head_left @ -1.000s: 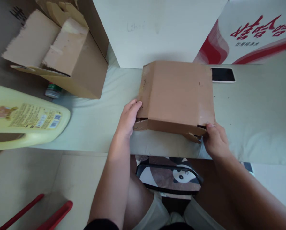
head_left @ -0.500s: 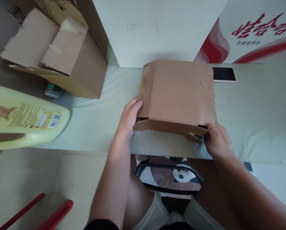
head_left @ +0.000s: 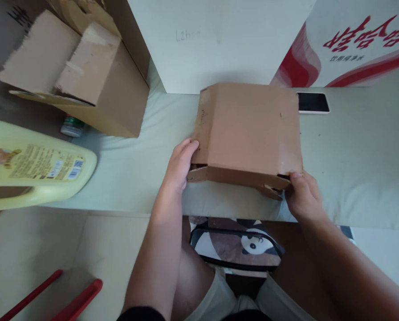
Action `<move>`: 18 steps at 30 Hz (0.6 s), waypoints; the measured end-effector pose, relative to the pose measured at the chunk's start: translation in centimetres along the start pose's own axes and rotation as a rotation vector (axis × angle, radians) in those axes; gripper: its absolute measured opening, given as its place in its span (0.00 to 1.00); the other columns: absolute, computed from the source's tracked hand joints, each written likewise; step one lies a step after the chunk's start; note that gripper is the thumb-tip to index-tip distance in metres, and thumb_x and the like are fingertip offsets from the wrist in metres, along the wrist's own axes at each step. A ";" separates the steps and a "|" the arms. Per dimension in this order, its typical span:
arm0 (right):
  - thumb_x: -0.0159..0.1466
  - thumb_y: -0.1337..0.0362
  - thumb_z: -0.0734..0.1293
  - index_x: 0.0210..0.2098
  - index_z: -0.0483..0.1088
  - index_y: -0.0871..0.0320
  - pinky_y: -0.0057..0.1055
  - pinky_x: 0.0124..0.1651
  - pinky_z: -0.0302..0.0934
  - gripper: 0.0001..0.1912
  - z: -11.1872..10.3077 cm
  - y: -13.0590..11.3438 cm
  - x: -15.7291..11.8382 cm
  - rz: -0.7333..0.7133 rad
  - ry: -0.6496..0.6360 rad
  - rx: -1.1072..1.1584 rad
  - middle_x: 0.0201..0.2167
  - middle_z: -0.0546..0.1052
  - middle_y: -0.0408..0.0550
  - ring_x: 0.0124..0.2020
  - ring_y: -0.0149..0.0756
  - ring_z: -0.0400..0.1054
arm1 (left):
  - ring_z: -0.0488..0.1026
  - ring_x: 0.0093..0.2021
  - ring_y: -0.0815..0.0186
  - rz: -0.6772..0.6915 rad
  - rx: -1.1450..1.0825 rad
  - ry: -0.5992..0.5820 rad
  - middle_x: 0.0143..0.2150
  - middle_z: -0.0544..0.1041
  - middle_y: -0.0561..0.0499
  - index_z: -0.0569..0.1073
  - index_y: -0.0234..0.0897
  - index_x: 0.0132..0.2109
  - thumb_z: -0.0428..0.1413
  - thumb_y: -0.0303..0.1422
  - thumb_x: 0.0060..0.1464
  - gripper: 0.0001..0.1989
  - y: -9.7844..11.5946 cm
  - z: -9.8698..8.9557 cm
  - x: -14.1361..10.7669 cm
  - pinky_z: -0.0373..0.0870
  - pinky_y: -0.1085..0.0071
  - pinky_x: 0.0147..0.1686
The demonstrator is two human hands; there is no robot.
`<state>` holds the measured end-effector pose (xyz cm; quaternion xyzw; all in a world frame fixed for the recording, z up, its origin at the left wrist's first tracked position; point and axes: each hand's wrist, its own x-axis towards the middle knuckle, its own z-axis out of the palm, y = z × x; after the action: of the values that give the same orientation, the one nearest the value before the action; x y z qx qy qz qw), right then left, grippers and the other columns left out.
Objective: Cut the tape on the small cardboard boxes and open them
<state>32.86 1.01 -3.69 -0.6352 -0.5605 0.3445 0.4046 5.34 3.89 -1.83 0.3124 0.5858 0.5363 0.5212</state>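
In the head view a brown cardboard box (head_left: 248, 127), partly folded, sits on the pale cloth-covered surface (head_left: 360, 169) in front of me. My left hand (head_left: 179, 161) grips its left side near the front corner, thumb on top and fingers hidden below. At the front right corner my right hand (head_left: 303, 191) pinches the edge, thumb on top. A flap hangs loose along the front edge near the right hand. Small handwriting shows on the box's left panel.
A white carton (head_left: 219, 44) and a red-and-white carton (head_left: 360, 44) stand behind. A phone (head_left: 313, 103) lies beside the box. To the left are an open cardboard box (head_left: 119, 93), a jar (head_left: 72, 126) and a large yellow bottle (head_left: 62, 156). Red bars (head_left: 82, 301) are lower left.
The box and both hands are almost where they were. The view has shifted very slightly.
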 end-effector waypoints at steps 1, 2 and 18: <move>0.60 0.49 0.61 0.21 0.61 0.53 0.32 0.25 0.57 0.18 0.0 0.0 0.0 0.001 0.002 0.003 0.18 0.63 0.42 0.21 0.32 0.58 | 0.63 0.30 0.68 -0.001 -0.003 0.001 0.27 0.67 0.55 0.65 0.39 0.28 0.59 0.37 0.53 0.11 0.0 0.0 0.0 0.57 0.72 0.31; 0.60 0.49 0.61 0.21 0.61 0.53 0.32 0.26 0.57 0.18 0.0 0.0 0.0 0.001 0.002 0.003 0.18 0.63 0.42 0.21 0.32 0.58 | 0.64 0.30 0.68 -0.002 -0.005 0.002 0.27 0.67 0.55 0.65 0.39 0.28 0.59 0.37 0.52 0.11 0.0 0.0 0.0 0.57 0.72 0.31; 0.60 0.46 0.61 0.19 0.59 0.53 0.31 0.23 0.54 0.21 0.0 -1.1 0.1 -0.029 -0.013 -0.020 0.16 0.59 0.40 0.19 0.31 0.52 | 0.65 0.30 0.67 -0.016 -0.028 0.004 0.27 0.68 0.55 0.66 0.40 0.28 0.60 0.37 0.51 0.11 -0.1 0.2 0.1 0.60 0.71 0.32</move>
<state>32.40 1.11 -2.64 -0.6286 -0.5757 0.3372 0.3996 5.49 4.03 -1.94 0.2993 0.5816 0.5411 0.5286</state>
